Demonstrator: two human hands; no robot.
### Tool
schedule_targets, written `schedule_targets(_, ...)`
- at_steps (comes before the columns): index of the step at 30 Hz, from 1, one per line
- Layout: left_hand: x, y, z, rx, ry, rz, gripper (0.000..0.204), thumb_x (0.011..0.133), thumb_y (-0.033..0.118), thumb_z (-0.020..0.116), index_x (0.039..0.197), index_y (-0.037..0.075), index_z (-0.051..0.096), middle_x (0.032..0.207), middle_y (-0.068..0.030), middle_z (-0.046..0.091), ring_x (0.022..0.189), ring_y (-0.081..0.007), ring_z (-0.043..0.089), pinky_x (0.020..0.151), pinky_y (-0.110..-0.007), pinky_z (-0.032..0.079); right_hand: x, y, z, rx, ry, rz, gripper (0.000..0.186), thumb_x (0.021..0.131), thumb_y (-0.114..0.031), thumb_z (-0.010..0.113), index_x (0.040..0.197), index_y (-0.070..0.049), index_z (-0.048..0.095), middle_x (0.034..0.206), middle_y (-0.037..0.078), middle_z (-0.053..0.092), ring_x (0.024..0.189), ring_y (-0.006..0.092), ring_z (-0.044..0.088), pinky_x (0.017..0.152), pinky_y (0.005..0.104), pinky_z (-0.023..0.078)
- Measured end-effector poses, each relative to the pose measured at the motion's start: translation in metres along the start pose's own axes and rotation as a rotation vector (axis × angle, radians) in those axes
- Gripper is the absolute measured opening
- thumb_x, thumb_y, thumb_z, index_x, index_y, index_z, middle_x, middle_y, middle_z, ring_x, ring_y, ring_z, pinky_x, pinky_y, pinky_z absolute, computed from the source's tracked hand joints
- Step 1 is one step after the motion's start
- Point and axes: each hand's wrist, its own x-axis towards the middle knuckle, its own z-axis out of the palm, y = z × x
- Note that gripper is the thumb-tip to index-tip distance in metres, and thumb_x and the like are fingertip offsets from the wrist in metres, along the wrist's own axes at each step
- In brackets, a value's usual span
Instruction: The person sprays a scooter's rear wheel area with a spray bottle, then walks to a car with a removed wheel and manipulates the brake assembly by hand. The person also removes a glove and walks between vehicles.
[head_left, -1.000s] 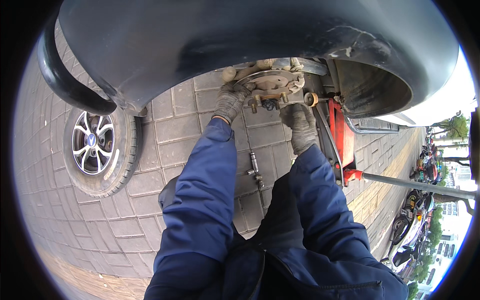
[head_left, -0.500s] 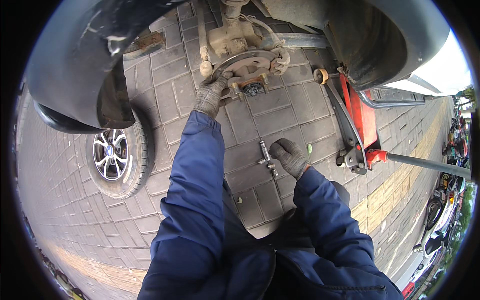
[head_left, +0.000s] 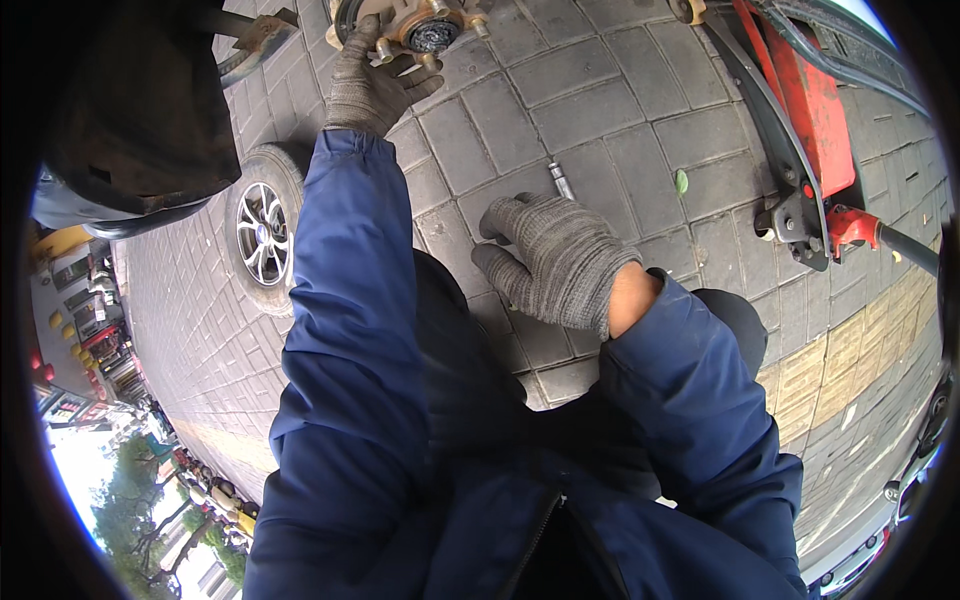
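My left hand (head_left: 370, 88), in a grey knit glove, reaches up to the wheel hub (head_left: 430, 35). One finger lies on the rusty face near a stud, and the others stretch out under the studs. Dark grease fills the hub's centre. My right hand (head_left: 560, 260), gloved alike, hovers over the paving with thumb and fingers apart and nothing visible between them. Just beyond its knuckles shows the cylindrical end of a shiny metal tool (head_left: 562, 181) on the ground; the rest of the tool is hidden behind the hand.
To the left, a wheel with a silver rim (head_left: 264, 234) rests on the paving beside a dark fender (head_left: 140, 130). A red floor jack (head_left: 815, 110) stands on the right, its handle (head_left: 908, 250) pointing outward. A small green leaf (head_left: 682, 182) lies on the bricks.
The view has tipped down, so the hub sits at the top edge. My right hand has come nearer and leftward, over part of the metal tool. My left hand stays at the hub, its fingers more stretched.
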Motion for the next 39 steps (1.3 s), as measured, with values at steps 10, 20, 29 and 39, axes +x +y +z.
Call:
schedule_targets(10, 0.017, -0.014, 0.014, -0.189, 0.183, 0.144, 0.059, 0.076, 0.03, 0.071, 0.122, 0.013, 0.039, 0.13, -0.0227, 0.038, 0.115, -0.043, 0.045, 0.088, -0.064, 0.046, -0.041, -0.035, 0.008, 0.016, 0.083, -0.221, 0.032, 0.087, -0.033, 0.057, 0.1, -0.004, 0.058, 0.088, 0.016, 0.061, 0.087, 0.034, 0.061, 0.08, 0.0444, 0.05)
schedule_targets(20, 0.016, -0.011, 0.016, -0.226, 0.136, 0.092, 0.044, 0.079, 0.028, 0.063, 0.115, 0.014, 0.042, 0.126, -0.0196, 0.042, 0.109, -0.0373, 0.049, 0.078, -0.06, 0.047, -0.048, -0.039, 0.012, 0.014, 0.034, -0.227, 0.031, 0.087, -0.031, 0.056, 0.097, -0.002, 0.057, 0.089, 0.019, 0.061, 0.088, 0.0347, 0.061, 0.079, 0.0462, 0.049)
schedule_targets(29, 0.016, -0.01, 0.018, -0.206, 0.145, 0.095, 0.037, 0.081, 0.03, 0.061, 0.109, 0.014, 0.042, 0.126, -0.0219, 0.041, 0.107, -0.0416, 0.048, 0.076, -0.058, 0.048, -0.053, -0.038, 0.004, 0.021, -0.02, -0.229, 0.032, 0.087, -0.032, 0.055, 0.1, -0.003, 0.058, 0.092, 0.019, 0.061, 0.092, 0.0352, 0.061, 0.083, 0.0465, 0.048)
schedule_targets(39, 0.015, -0.009, 0.024, -0.209, 0.238, 0.112, 0.038, 0.08, 0.031, 0.062, 0.109, 0.016, 0.042, 0.126, -0.0219, 0.041, 0.102, -0.0426, 0.049, 0.074, -0.059, 0.049, -0.049, -0.035, 0.001, 0.022, 0.013, -0.226, 0.032, 0.087, -0.033, 0.055, 0.1, -0.003, 0.058, 0.093, 0.019, 0.061, 0.09, 0.035, 0.061, 0.083, 0.0461, 0.048)
